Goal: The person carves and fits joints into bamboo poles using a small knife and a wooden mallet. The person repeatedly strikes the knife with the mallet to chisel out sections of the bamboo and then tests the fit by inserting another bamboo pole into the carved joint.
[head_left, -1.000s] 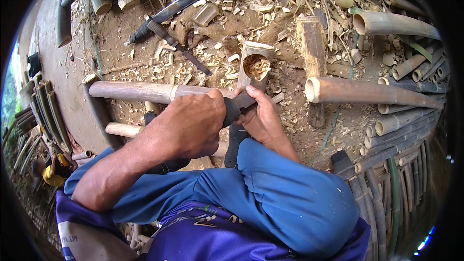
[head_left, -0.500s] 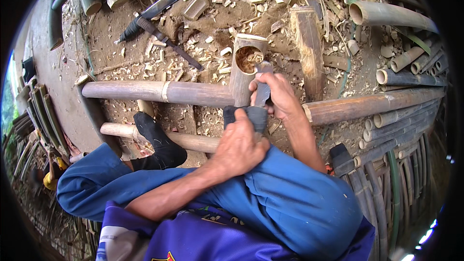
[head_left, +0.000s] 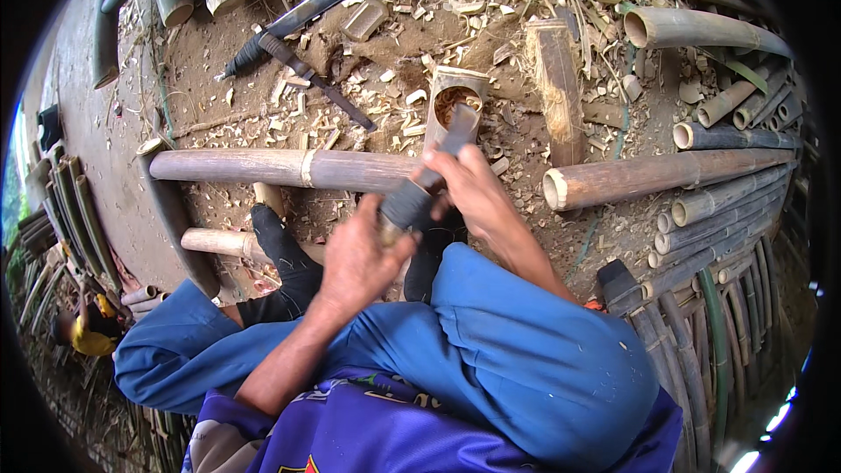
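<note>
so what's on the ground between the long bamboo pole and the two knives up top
In the head view, only dirt strewn with pale wood chips lies between the long bamboo pole and the two knives; nothing bigger sits there.

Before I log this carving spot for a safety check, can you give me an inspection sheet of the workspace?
Surface: dirt ground strewn with wood chips.
Job's things: hollowed bamboo cup; blade tool with dark wrapped handle reaching into it.
Clutter: long bamboo pole, second pole, sheathed knife, cut stubs.
Hands: left hand grips the handle; right hand steadies the blade.
Cables: nothing seen.
Surroundings: stacked bamboo canes at right.
</note>
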Available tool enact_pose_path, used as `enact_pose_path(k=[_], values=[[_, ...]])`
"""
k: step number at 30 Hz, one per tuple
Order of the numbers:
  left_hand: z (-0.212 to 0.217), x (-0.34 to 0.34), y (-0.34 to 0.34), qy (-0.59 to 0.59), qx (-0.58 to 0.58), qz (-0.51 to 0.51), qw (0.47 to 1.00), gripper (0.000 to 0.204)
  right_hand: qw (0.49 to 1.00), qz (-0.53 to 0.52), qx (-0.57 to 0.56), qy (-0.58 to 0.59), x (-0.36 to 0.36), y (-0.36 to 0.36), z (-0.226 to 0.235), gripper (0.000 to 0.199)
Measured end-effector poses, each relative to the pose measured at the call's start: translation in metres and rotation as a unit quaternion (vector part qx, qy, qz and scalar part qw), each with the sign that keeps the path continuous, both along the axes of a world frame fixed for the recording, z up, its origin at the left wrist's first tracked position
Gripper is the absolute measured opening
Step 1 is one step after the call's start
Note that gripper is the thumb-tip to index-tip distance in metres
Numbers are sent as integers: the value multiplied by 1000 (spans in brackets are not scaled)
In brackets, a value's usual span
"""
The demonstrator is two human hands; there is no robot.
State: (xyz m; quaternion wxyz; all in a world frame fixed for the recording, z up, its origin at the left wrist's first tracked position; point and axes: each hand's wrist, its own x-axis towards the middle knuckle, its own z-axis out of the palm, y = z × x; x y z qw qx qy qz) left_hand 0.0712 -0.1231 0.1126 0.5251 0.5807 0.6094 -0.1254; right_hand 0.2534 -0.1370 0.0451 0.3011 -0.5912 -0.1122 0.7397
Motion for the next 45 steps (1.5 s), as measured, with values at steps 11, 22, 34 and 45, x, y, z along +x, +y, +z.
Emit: enact_pose_path(k=[11,22,34,45], values=[[61,72,112,153,234,-309,909,22,904,-337,43,259,6,29,-7,25],[54,155,68,150,343,-623,687,16,801,-424,47,419,17,-6,-37,35],[47,69,25,-199,242,-559,767,39,996,11,64,-62,27,-52,25,25],[-72,159,85,-366,176,-347,846,78,734,421,-66,-528,112,19,20,35]])
